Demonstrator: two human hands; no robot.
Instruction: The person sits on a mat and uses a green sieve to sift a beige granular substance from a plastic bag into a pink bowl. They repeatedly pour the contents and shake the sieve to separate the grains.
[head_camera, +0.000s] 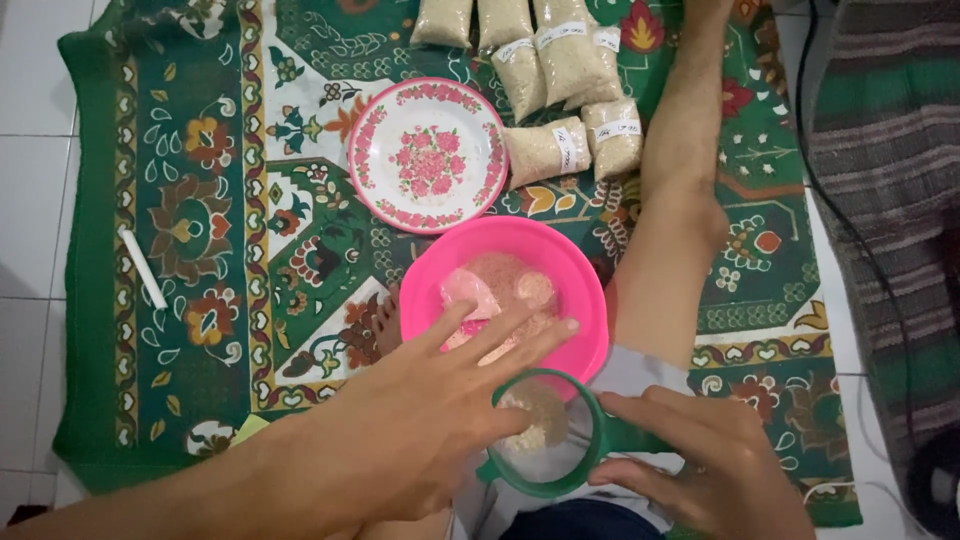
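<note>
My right hand grips the handle of a small green sieve that holds pale grain or crumbs. My left hand reaches across with fingers spread, its thumb and fingertips at the sieve's rim and over the near edge of a pink plastic bowl. The bowl holds pinkish powder and a small pink scoop or bag. The sieve hangs just in front of the bowl, above my lap.
A white plate with pink flower print lies behind the bowl. Several sealed bags of pale grain lie at the far edge of the green patterned mat. My leg stretches along the right. A white stick lies at left.
</note>
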